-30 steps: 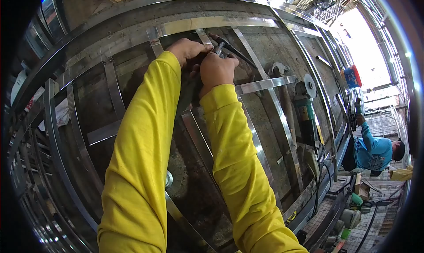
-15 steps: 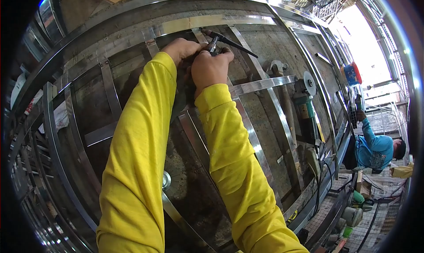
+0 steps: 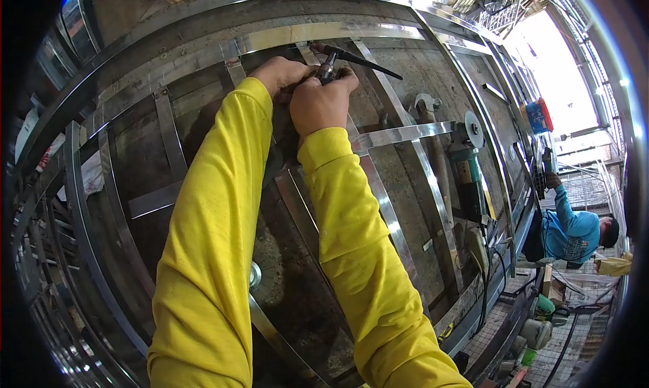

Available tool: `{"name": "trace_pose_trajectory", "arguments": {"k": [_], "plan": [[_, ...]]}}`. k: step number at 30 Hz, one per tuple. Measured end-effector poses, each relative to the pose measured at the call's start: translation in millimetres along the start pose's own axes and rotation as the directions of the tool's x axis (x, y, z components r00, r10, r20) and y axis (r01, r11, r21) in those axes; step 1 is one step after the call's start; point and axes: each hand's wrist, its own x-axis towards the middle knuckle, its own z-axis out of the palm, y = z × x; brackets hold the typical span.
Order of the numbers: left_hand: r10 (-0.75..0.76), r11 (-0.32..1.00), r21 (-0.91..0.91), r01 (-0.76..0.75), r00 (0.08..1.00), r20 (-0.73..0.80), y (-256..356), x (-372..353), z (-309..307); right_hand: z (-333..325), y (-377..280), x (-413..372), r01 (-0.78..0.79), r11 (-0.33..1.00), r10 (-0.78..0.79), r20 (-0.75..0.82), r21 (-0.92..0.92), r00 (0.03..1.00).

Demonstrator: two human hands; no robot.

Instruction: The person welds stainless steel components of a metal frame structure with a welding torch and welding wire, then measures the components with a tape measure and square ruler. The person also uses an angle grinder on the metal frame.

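Note:
A torch-like tool (image 3: 362, 62) with a long black tapered end and a metallic neck points right, above the metal frame (image 3: 291, 35). My right hand (image 3: 320, 104) is closed round the lower part of this tool, thumb and fingers bent near its neck. Just left of it, my left hand (image 3: 279, 75) has its fingers bent in against the tool's base; what they hold is hidden behind my right hand. Both hands are over the frame's shiny crossbars, near the upper long bar.
An angle grinder (image 3: 468, 165) and a hammer (image 3: 433, 121) lie right of my hands. A red and blue container (image 3: 539, 116) stands farther right. A person in a blue shirt (image 3: 571, 232) is at the right. A round metal disc (image 3: 255, 275) lies near my left sleeve.
The black end of the tool has shifted slightly right and down. My hands keep nearly the same place and hold. The person at the right has moved slightly.

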Motion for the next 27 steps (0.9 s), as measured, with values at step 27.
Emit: {"name": "trace_pose_trajectory", "arguments": {"k": [27], "plan": [[0.046,0.995,0.084,-0.045,0.999,-0.013,-4.6,10.4,0.0,4.6,11.0,3.0,0.168,0.959,-0.19,-0.078,-0.228,0.979]]}}
